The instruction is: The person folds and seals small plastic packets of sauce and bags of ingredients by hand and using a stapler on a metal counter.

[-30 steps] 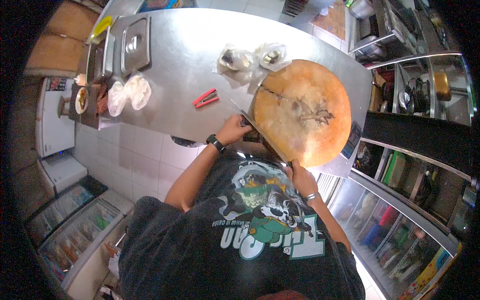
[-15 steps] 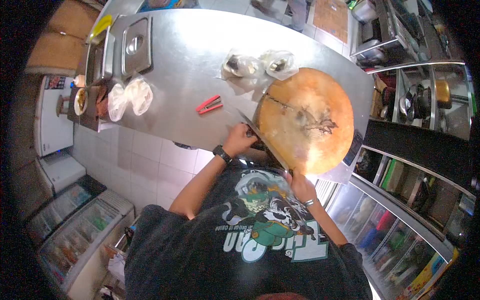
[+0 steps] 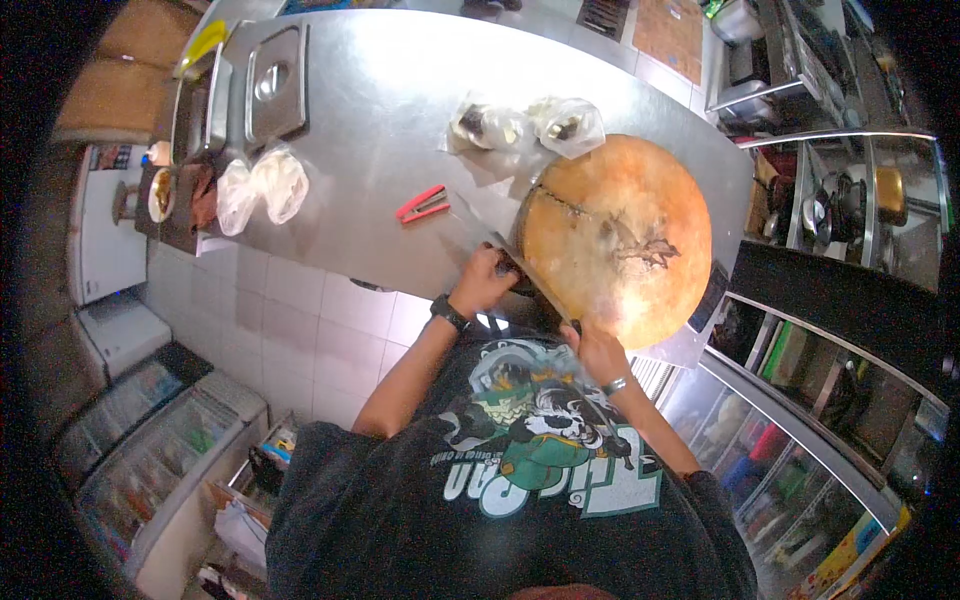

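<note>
My right hand (image 3: pixel 600 355) is closed round the handle of a long knife (image 3: pixel 545 290), at the near edge of the steel table. Its thin blade slants away to the upper left, past the side of a round wooden chopping block (image 3: pixel 620 230). My left hand (image 3: pixel 482 280) is closed on a small dark object (image 3: pixel 507 268) right beside the blade; its kind is mostly hidden by the fingers. A red stapler-like tool (image 3: pixel 423 204) lies on the table beyond the blade's tip.
Two knotted plastic bags (image 3: pixel 488 125) with contents sit behind the block. More white plastic bags (image 3: pixel 280 185), a steel lid (image 3: pixel 275 85) and a steel pan (image 3: pixel 200 110) occupy the left end. A dark flat object (image 3: pixel 708 298) lies right of the block.
The knife has slid a little forward and to the upper left, with its tip now nearer the red tool. My right hand has moved slightly forward; my left hand keeps its grip.
</note>
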Demonstrator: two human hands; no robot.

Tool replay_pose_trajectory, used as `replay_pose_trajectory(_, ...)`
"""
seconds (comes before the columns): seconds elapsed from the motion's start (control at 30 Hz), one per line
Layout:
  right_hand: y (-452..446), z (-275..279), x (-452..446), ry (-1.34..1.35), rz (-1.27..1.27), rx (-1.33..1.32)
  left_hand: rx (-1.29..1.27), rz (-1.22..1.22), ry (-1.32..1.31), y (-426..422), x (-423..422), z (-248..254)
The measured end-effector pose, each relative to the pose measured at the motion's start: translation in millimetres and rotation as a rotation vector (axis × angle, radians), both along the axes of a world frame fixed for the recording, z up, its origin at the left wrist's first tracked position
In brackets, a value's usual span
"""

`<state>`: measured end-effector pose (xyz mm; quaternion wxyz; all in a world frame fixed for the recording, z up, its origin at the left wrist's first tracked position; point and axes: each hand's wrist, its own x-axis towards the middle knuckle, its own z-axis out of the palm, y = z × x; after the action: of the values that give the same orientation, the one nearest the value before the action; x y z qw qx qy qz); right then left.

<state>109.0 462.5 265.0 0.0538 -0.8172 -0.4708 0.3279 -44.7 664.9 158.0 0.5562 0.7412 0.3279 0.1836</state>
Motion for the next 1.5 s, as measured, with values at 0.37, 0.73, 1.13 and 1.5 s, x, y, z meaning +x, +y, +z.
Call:
replay_pose_trajectory(0.37,-54.5,30.4,47.2,0.014,-0.108,0.077,-0.039,-0.006,-0.114,-10.8,-26.6,33.3)
replay_pose_trajectory(0.73,-41.4,-7.9,121.0,-0.607,-0.070,0.525,-0.143,0.353,-0.184,-54.5,-49.1,82.0)
replay_pose_trajectory(1.13,77.6,-22.2,11.5,0.047,0.082,0.634,-0.122,0.518,-0.221,-89.2,-106.7,81.9)
replay_pose_trajectory(1.5,120.8,-52.5,-9.6,0.028,-0.125,0.476,-0.176,0.733,-0.309,-61.7,-276.8,80.0)
